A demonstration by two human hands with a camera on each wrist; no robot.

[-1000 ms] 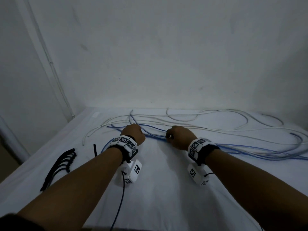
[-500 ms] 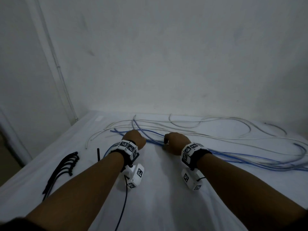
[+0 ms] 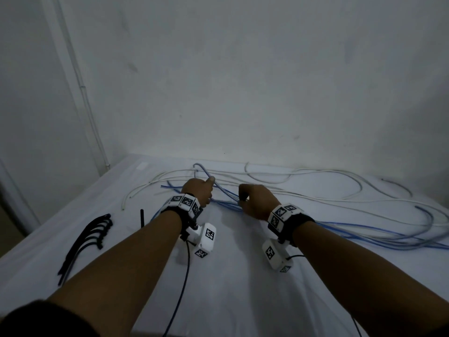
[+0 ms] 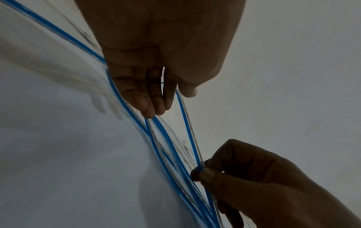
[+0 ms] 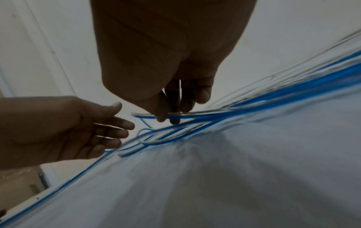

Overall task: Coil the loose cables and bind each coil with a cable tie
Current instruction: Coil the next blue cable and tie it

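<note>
Blue cable sprawled in long loose runs from centre to far right of the table, tangled among white cables lying farther back; none coiled yet. Right hand pinching one blue strand between thumb and forefinger, grip closed on it, strand lifted clear of the rest, seemingly to single out one cable and find its run before the first loop. Left hand just to the left, fingers only loosely bent, grip slack, the same strand passing between thumb and fingers without a firm hold, probably as a guide so slack can feed through. Cable ties, black, fanned at near left, well apart from both hands, untouched; one more short black stick upright-looking between ties and left wrist, too dim to identify. Table covered in plain white cloth, slightly creased. Beyond, a bare grey-white wall close behind the cables, a thin conduit down the left corner. Dim light throughout.
</note>
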